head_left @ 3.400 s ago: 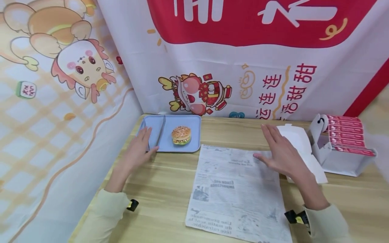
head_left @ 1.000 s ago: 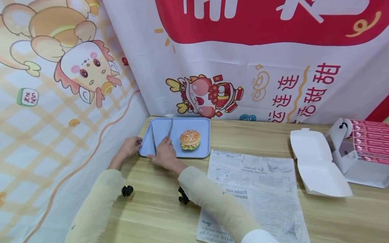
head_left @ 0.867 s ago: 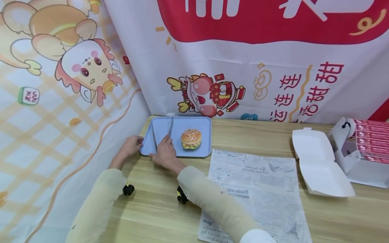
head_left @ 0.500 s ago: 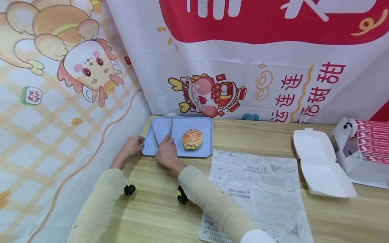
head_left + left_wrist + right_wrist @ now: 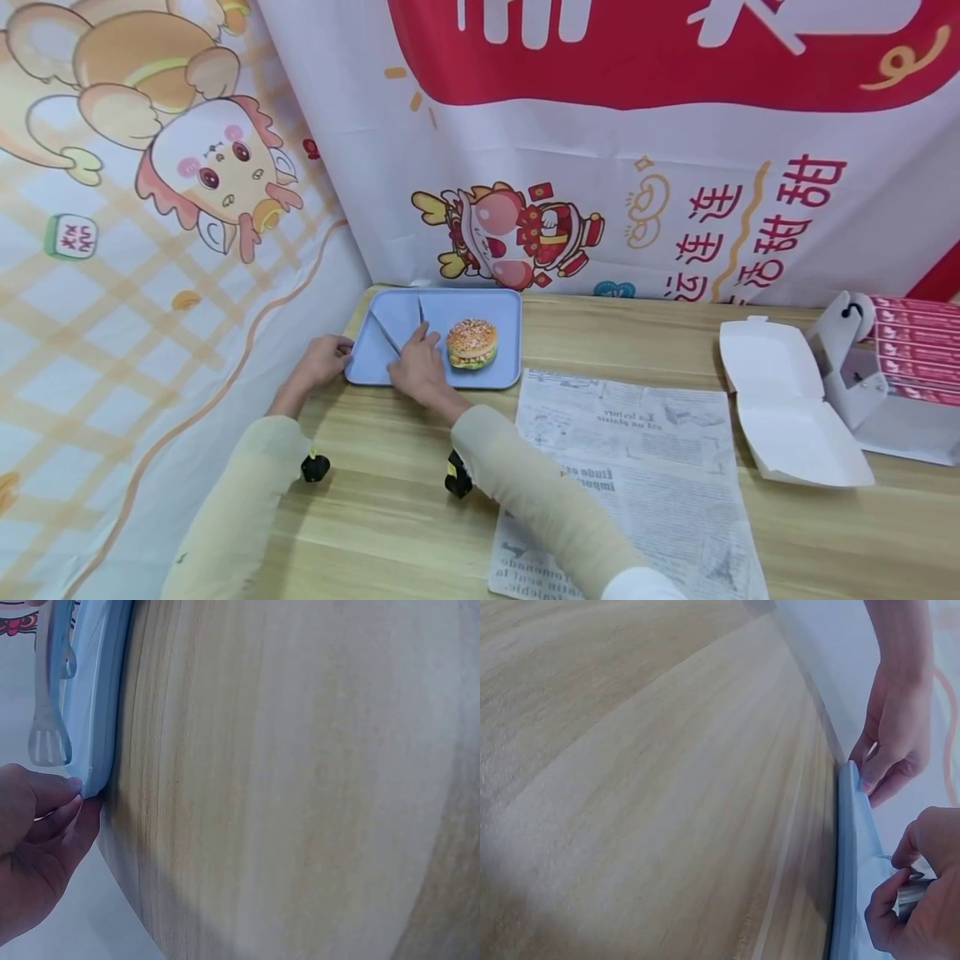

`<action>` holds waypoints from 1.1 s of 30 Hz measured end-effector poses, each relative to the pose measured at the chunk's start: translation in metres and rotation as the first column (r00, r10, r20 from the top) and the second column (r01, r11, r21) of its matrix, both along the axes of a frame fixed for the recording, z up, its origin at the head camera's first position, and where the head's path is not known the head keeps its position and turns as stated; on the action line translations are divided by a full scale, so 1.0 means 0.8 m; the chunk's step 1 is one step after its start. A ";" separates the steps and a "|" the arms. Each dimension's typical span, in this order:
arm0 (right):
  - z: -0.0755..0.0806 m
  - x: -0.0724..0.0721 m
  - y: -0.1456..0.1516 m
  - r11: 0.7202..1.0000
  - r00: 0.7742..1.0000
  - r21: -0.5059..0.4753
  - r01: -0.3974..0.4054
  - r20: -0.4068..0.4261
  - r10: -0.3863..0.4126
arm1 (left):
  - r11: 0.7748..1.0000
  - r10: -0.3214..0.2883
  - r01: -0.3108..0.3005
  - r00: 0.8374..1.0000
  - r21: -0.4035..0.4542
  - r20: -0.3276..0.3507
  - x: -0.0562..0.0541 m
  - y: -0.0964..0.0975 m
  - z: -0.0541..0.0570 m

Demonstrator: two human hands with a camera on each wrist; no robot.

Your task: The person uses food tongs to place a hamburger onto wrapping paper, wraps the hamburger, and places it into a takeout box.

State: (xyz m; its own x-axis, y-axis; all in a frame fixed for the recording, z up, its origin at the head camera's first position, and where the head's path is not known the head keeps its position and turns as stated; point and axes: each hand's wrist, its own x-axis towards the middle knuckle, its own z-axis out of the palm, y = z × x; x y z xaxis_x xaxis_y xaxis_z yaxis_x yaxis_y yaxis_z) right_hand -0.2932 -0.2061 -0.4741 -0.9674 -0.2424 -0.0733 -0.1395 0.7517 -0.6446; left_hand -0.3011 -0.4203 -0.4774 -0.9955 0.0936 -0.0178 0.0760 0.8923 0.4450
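Observation:
A blue tray [image 5: 360, 354] lies at the back left of the wooden table. On its right part sits a sesame-bun hamburger [image 5: 472, 342]. Tongs [image 5: 385, 331] spread in a V over the tray's left half, both arms pointing away from me; one slotted tip shows in the left wrist view. My right hand [image 5: 422, 367] grips the tongs near their joined end, which looks silvery in the right wrist view. At the tray's left front corner my left hand [image 5: 322, 360] pinches the rim between thumb and fingers [image 5: 56, 796].
Printed newspaper-style paper [image 5: 660, 467] lies right of the tray, under my right forearm. Beyond it an opened white takeaway box [image 5: 780, 392] stands beside a grey holder [image 5: 900, 417] of red packets [image 5: 918, 346]. Printed cloth walls border the table's back and left.
My right hand has come from over the paper to the tongs; my left has moved to the tray's corner. Lately the right hand shifted slightly right, turning the tongs a little.

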 end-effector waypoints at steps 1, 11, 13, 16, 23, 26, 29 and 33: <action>0.001 0.000 0.001 1.000 1.000 -0.009 -0.001 -0.006 0.001 | 1.000 -0.001 0.001 1.000 -0.001 -0.005 0.000 0.000 0.000; 0.015 0.007 0.012 0.999 0.986 0.033 0.032 -0.167 -0.026 | 1.000 -0.012 0.012 0.999 -0.004 -0.041 0.003 0.001 0.001; 0.019 0.009 0.017 0.999 0.981 0.025 0.021 -0.191 -0.016 | 1.000 -0.009 0.009 0.999 -0.004 -0.032 0.003 0.000 0.001; 0.028 0.011 0.029 1.000 0.978 -0.009 -0.026 -0.210 0.023 | 1.000 -0.012 0.012 1.000 -0.009 -0.026 0.001 -0.001 0.001; 0.051 0.012 0.073 0.979 0.947 -0.046 -0.198 -0.268 0.179 | 0.998 -0.049 0.047 0.997 -0.035 -0.060 -0.003 -0.008 -0.002; 0.060 0.015 0.093 0.970 0.928 -0.026 -0.242 -0.299 0.224 | 0.998 -0.059 0.056 0.996 -0.043 -0.073 -0.003 -0.010 -0.004; 0.069 0.016 0.114 0.962 0.917 -0.018 -0.272 -0.309 0.254 | 0.998 -0.061 0.058 0.995 -0.040 -0.078 -0.002 -0.010 -0.003; 0.082 0.013 0.139 0.948 0.893 0.003 -0.318 -0.336 0.300 | 0.998 -0.052 0.049 0.996 -0.033 -0.067 -0.002 -0.008 0.000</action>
